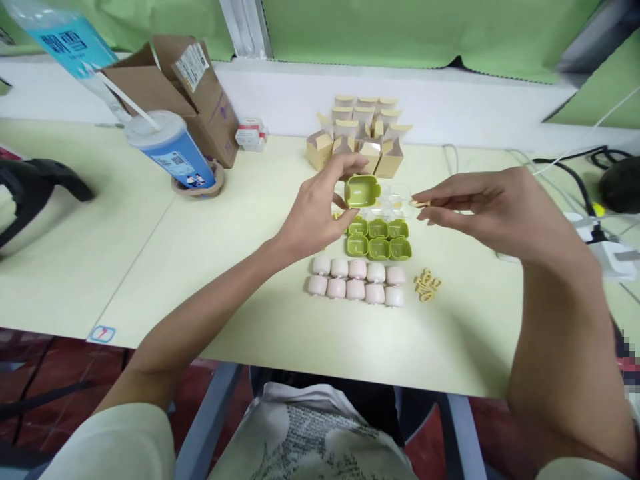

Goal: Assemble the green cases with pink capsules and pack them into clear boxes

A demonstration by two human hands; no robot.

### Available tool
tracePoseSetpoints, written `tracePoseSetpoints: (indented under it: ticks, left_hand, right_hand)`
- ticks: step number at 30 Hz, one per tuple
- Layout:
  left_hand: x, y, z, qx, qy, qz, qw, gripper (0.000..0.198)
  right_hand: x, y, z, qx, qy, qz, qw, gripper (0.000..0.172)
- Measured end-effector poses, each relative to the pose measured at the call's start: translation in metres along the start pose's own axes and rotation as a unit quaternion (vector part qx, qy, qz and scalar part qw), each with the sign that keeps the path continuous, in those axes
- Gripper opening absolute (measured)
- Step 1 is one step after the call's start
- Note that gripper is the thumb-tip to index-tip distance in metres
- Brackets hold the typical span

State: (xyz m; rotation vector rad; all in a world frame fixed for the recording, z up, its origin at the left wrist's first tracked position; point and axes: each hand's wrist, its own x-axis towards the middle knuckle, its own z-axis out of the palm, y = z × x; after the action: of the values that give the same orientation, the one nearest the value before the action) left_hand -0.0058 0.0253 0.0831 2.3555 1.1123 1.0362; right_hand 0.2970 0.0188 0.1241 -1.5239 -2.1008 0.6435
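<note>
My left hand [317, 210] pinches a small green case [363, 191] and holds it above the table, open side towards me. My right hand [475, 203] is to its right, fingers pinched on a tiny tan piece [419, 203] a few centimetres from the case. Below lie several more green cases [379, 239] in two rows. Nearer me are two rows of pale pink cases [356, 280]. A small heap of tan pieces [427, 285] lies right of the pink rows.
Several small tan cardboard boxes [361, 133] stand behind the cases. A blue cup with a straw [170, 150], a brown carton [175, 87] and a bottle [60, 40] are at the back left. Cables and a power strip [600, 233] lie at the right. A black object [35, 187] sits at the far left.
</note>
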Motion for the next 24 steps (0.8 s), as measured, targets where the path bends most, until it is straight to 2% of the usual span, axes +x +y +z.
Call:
tracePoseSetpoints:
  ticks: [2,4,6,9,13,18,24]
  left_hand:
    - [-0.001,0.0,0.003,-0.012,0.004,0.008,1.0,0.058]
    - [-0.003,0.001,0.005,-0.026,0.009,0.02,0.999,0.056]
    - [-0.004,0.002,0.007,-0.03,0.005,0.025,0.999,0.054]
    - [-0.006,0.005,0.008,-0.031,-0.012,0.025,0.999,0.055]
    - [-0.008,0.006,0.007,-0.085,-0.035,0.035,0.995,0.06]
    - [-0.007,0.006,0.006,-0.128,-0.053,0.02,0.99,0.063]
    - [-0.003,0.0,0.002,-0.142,-0.07,0.001,0.987,0.06]
  right_hand:
    - [-0.009,-0.021,0.011,0.055,0.067,-0.101,0.991,0.014]
    - [-0.013,-0.039,0.027,0.061,0.127,-0.195,0.971,0.004]
    - [-0.014,-0.049,0.043,0.019,0.177,-0.255,0.95,0.012]
    - [-0.012,-0.049,0.06,-0.072,0.195,-0.311,0.927,0.024]
    - [-0.008,-0.04,0.071,-0.146,0.191,-0.331,0.912,0.028]
    - [-0.007,-0.039,0.079,-0.13,0.218,-0.339,0.906,0.029]
    - [-0.007,-0.039,0.083,-0.161,0.24,-0.299,0.909,0.027]
